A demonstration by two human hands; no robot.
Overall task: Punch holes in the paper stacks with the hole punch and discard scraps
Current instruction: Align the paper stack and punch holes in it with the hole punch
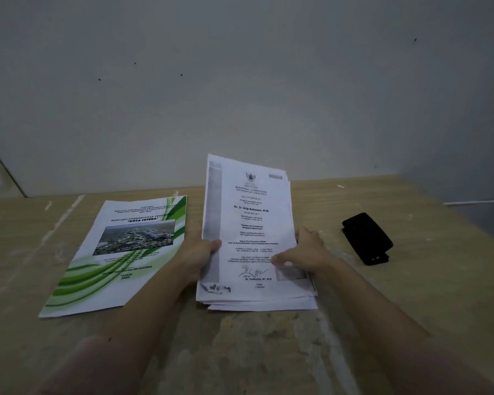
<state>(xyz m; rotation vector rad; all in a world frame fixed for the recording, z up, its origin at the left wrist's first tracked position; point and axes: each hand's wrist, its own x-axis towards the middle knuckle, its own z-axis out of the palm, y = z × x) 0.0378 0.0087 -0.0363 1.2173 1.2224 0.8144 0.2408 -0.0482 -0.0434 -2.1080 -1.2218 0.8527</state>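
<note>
A stack of white printed sheets point(248, 223), a certificate page on top, is tilted up off the table in the middle of the view. My left hand point(200, 253) grips its left edge, thumb on the front. My right hand point(305, 252) grips its right edge, thumb across the lower text. A black hole punch point(367, 238) lies on the table to the right of the stack, apart from both hands.
A second document with a green and white cover point(120, 258) lies flat to the left of the stack. The wooden table point(268, 346) has worn pale patches. A plain grey wall point(240, 81) stands close behind the table's far edge.
</note>
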